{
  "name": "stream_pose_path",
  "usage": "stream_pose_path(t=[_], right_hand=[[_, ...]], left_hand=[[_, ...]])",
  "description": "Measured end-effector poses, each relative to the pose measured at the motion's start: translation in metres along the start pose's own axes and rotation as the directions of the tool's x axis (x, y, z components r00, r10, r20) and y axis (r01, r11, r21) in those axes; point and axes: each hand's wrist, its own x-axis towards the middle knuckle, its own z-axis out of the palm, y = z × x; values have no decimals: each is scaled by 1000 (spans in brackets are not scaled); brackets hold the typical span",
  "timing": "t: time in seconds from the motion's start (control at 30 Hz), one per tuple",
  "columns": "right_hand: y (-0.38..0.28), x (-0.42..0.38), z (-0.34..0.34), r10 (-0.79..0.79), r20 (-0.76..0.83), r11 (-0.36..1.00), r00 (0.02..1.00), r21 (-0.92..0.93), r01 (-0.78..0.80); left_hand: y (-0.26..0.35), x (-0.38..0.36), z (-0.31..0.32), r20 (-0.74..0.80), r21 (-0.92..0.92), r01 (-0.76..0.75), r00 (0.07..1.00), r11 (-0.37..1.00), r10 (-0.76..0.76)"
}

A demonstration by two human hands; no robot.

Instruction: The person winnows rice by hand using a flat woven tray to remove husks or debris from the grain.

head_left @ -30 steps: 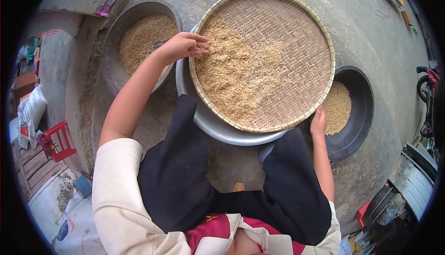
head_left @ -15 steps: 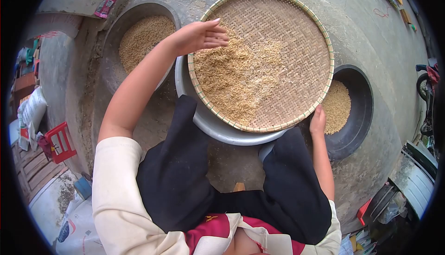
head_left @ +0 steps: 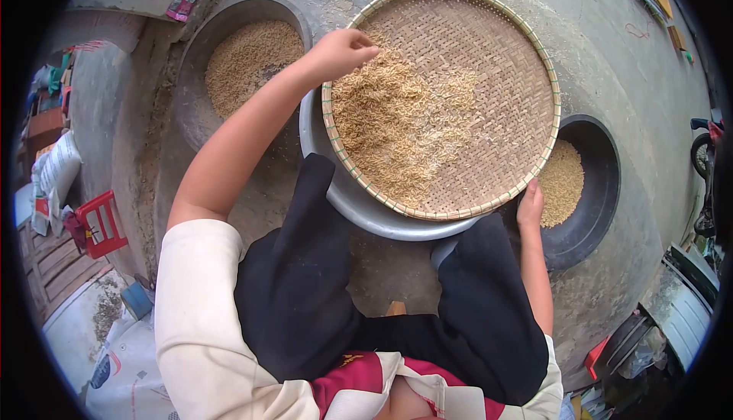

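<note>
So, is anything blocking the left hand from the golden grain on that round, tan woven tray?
Nothing visible is. The left hand reaches over the edge of the round, tan woven tray to the golden grain. The right hand is at the lower right edge, out of the way.

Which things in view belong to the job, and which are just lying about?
In the job:
- woven tray
- grain on it
- metal basin beneath
- left tub and right tub, both holding grain (likely)

Lying about, apparently:
- pink packet
- white sack
- red chair
</note>
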Motion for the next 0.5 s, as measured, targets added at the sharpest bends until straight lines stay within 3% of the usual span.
stream_pose_path(t=[0.07, 0.13, 0.27, 0.33, 0.5], right_hand=[[-1, 0, -2, -45, 9, 999, 999, 27, 45], [-1, 0, -2, -26, -5, 1000, 1000, -15, 26], [-5, -2, 0, -21, -22, 1000, 1000, -16, 21], [-6, -2, -1, -23, -25, 1000, 999, -20, 23], [-1, 0, -1, -36, -16, 999, 999, -19, 36]], left_hand=[[-31, -5, 8, -85, 221, -52, 994, 974, 72], [-41, -13, 13, -34, 292, -52, 997, 955, 65], [-43, -17, 22, -15, 336, -85, 995, 938, 95], [-46, -16, 30, -85, 420, -163, 972, 893, 217], [-47, -11, 24, 7, 324, -205, 977, 924, 215]])
